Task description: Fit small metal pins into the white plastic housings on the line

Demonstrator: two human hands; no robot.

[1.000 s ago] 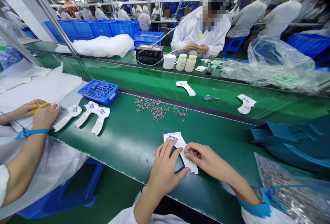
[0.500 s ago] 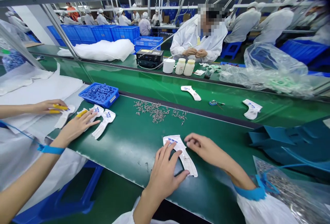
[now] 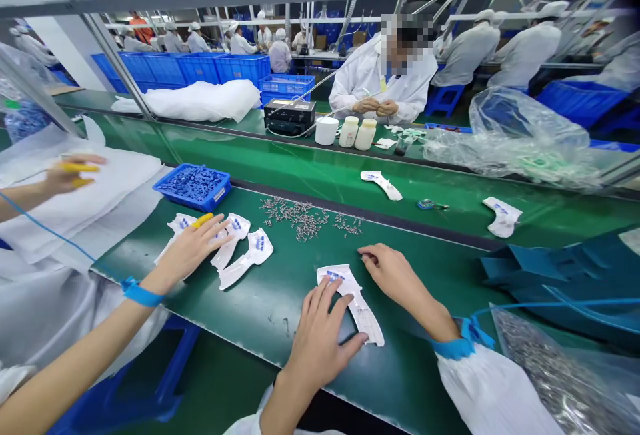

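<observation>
Under my left hand lies a white curved plastic shell, handle-shaped, with small blue pieces at its upper end. The fingers are spread over its left side and the thumb rests by its lower end. My right hand is above the table to the shell's right, thumb and index finger drawn together in a pinch. Whether a small part is between these fingertips I cannot make out. Beyond the hands, small metal screws lie in a loose pile, with a smaller cluster nearer my right hand.
At left, a co-worker's hand touches several similar shells; the other hand is blurred. A blue tray holds blue pieces. Two shells and a small wired part lie on the green belt. A screw bag lies right.
My right hand has moved slightly up, away from the shell. My left hand stays put. The co-worker's near hand slid shells right; their other hand pulled back left. Items on the belt shifted right.
</observation>
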